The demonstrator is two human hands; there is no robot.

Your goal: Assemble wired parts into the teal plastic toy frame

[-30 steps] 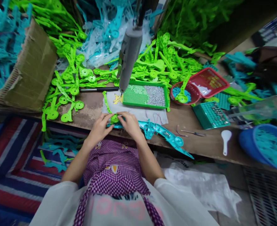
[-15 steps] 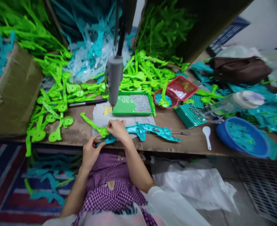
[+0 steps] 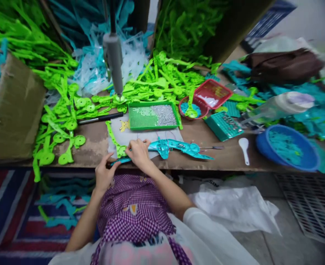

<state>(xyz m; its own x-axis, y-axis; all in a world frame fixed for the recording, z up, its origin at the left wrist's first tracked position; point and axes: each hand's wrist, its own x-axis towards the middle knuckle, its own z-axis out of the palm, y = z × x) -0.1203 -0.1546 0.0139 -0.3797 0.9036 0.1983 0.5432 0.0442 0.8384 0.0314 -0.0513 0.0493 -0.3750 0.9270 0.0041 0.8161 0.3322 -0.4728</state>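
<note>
A long turquoise plastic toy part (image 3: 176, 144), shaped like a bow half, lies along the table's front edge. Thumb and fingers of my left hand (image 3: 105, 172) pinch its left end. My right hand (image 3: 139, 154) bends over the same part further right, fingertips pressed together where a lime-green arm piece (image 3: 113, 135) meets it. The green piece's wide end touches the turquoise part, and its narrow end points away from me. My right fingers hide part of the joint. Beyond the hands, a green tray (image 3: 153, 127) holds small silvery pieces, probably screws.
A grey powered screwdriver (image 3: 114, 62) hangs above the table. Lime-green parts (image 3: 65, 106) are heaped behind and left. To the right are a red box (image 3: 213, 94), a teal box (image 3: 224, 125), a white spoon (image 3: 244, 150), a blue bowl (image 3: 267, 149) and a bottle (image 3: 283, 106).
The green arm piece has swung from slanting left to nearly upright. The hanging screwdriver appears higher and further left. My view has shifted slightly; both hands keep hold.
</note>
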